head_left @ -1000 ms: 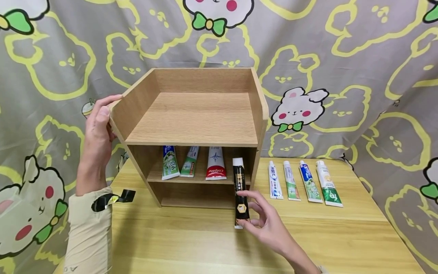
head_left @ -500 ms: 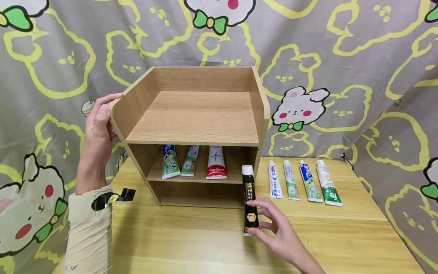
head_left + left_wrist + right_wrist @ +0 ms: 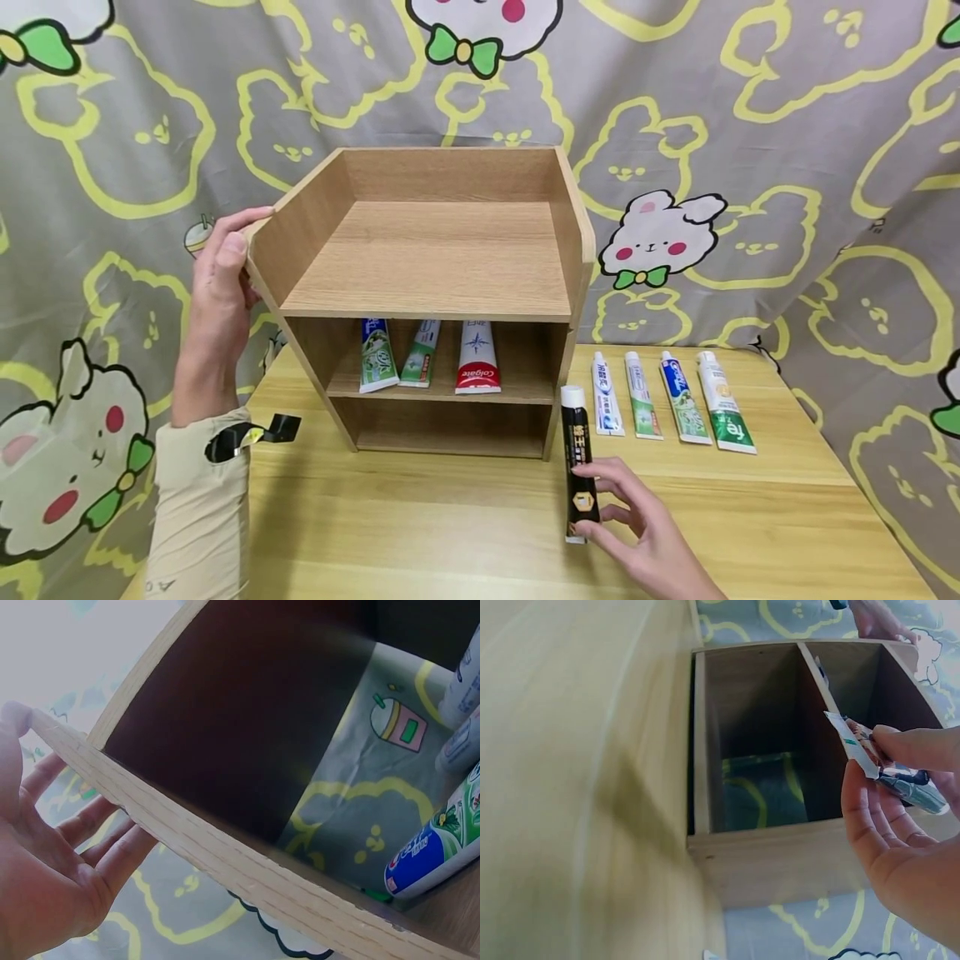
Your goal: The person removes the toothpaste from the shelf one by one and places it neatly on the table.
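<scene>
My right hand (image 3: 637, 525) pinches a black toothpaste tube (image 3: 579, 467) with a white cap between thumb and fingers. The tube is off the shelf, in front of the right side of a wooden shelf unit (image 3: 427, 258), cap end up and away. In the right wrist view its pale crimped end (image 3: 855, 746) shows by the fingertips. My left hand (image 3: 221, 312) grips the upper left side panel of the unit, whose edge (image 3: 217, 847) crosses the left wrist view. On the middle shelf lie a green-and-blue tube (image 3: 377, 354), a slim green-and-white tube (image 3: 420, 354) and a red-and-white Colgate tube (image 3: 477, 358).
To the right of the unit, several toothpaste tubes lie in a row on the wooden table (image 3: 420, 525), from a white-and-blue tube (image 3: 607, 396) to a white-and-green tube (image 3: 726, 404). A patterned curtain (image 3: 660, 67) hangs behind.
My right hand has carried the black tube from in front of the unit's right compartment to the right and closer to me. My left hand has stayed on the side panel.
</scene>
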The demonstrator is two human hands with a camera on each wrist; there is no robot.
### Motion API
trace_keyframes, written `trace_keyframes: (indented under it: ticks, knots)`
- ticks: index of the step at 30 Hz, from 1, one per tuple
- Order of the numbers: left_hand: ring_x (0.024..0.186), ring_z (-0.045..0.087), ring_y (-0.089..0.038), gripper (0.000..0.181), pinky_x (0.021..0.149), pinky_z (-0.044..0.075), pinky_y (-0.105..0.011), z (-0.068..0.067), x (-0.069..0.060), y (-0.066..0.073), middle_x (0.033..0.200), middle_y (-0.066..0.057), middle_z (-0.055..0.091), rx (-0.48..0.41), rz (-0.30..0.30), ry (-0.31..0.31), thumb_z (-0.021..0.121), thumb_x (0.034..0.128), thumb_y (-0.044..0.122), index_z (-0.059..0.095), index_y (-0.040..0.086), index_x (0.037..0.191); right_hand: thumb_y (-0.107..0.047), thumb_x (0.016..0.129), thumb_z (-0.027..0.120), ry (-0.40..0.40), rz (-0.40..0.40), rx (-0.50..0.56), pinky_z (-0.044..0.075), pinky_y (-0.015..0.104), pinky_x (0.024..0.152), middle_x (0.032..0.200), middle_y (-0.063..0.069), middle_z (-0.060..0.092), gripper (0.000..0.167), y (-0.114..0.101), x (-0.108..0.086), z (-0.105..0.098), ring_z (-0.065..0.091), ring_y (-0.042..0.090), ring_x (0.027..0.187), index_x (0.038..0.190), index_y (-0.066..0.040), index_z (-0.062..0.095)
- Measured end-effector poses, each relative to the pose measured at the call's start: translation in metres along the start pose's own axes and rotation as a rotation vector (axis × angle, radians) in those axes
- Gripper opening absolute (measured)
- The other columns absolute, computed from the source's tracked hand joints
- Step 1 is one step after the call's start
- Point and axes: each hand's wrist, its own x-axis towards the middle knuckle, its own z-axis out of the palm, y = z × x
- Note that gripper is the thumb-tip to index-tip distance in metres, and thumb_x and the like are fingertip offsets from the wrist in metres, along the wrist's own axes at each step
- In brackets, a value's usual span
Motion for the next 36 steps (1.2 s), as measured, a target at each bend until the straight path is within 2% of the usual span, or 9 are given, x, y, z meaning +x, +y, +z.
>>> trace_keyframes:
  ticks: [6,17,22,29,31,34,36]
  knots:
    - [0.101,0.056,-0.029,0.043,0.066,0.054,-0.029,0.000,0.001,0.000,0.128,-0.017,0.052,0.001,0.003,-0.004,0.049,0.1012,0.028,0.062,0.010,0.138,0.005,0.086,0.077,0.013,-0.011,0.004,0.059,0.034,0.074,0.133,0.008,0.056,0.061,0.011,-0.010,-0.009,0.063,0.018,0.103,0.141,-0.007,0.054]
    - [0.106,0.054,-0.029,0.044,0.070,0.053,-0.030,-0.001,0.000,0.002,0.131,-0.016,0.051,0.033,-0.008,0.007,0.048,0.1016,0.029,0.061,0.011,0.139,-0.001,0.090,0.076,0.031,0.141,0.004,0.060,0.037,0.072,0.137,-0.003,0.055,0.057,0.028,-0.017,-0.024,0.066,0.015,0.102,0.141,-0.010,0.055]
    - [0.105,0.055,-0.029,0.044,0.068,0.054,-0.030,0.000,0.001,0.001,0.130,-0.017,0.052,0.027,-0.016,0.010,0.049,0.1012,0.029,0.062,0.011,0.139,0.000,0.090,0.075,0.029,0.175,0.010,0.061,0.038,0.072,0.138,-0.008,0.053,0.057,0.038,-0.018,-0.031,0.067,0.016,0.100,0.143,-0.009,0.054]
    - [0.103,0.055,-0.030,0.044,0.066,0.055,-0.028,-0.001,-0.001,0.000,0.129,-0.017,0.052,0.025,-0.008,0.006,0.049,0.1011,0.028,0.061,0.010,0.139,-0.002,0.090,0.076,0.015,0.264,0.022,0.060,0.037,0.072,0.137,-0.016,0.053,0.060,0.054,-0.026,-0.040,0.065,0.015,0.099,0.144,-0.008,0.053]
    - [0.104,0.056,-0.030,0.044,0.067,0.055,-0.028,-0.001,-0.001,0.000,0.130,-0.017,0.052,0.029,-0.006,0.004,0.048,0.1013,0.028,0.061,0.010,0.139,-0.003,0.090,0.076,0.001,0.261,0.011,0.060,0.036,0.073,0.138,-0.017,0.053,0.059,0.058,-0.027,-0.042,0.064,0.012,0.102,0.145,-0.008,0.053]
    - [0.105,0.055,-0.030,0.044,0.068,0.055,-0.029,0.000,-0.001,0.001,0.130,-0.017,0.052,0.032,-0.006,0.004,0.048,0.1013,0.029,0.061,0.010,0.139,-0.005,0.091,0.076,-0.028,0.230,-0.016,0.059,0.033,0.078,0.141,-0.011,0.055,0.059,0.064,-0.029,-0.045,0.063,0.009,0.109,0.145,-0.007,0.053]
    - [0.105,0.055,-0.030,0.044,0.068,0.055,-0.029,0.000,-0.001,0.001,0.130,-0.017,0.052,0.033,-0.007,0.003,0.048,0.1014,0.029,0.061,0.011,0.139,-0.006,0.091,0.076,-0.049,0.215,-0.031,0.058,0.031,0.081,0.142,0.000,0.056,0.059,0.066,-0.030,-0.047,0.064,0.010,0.111,0.145,-0.005,0.053]
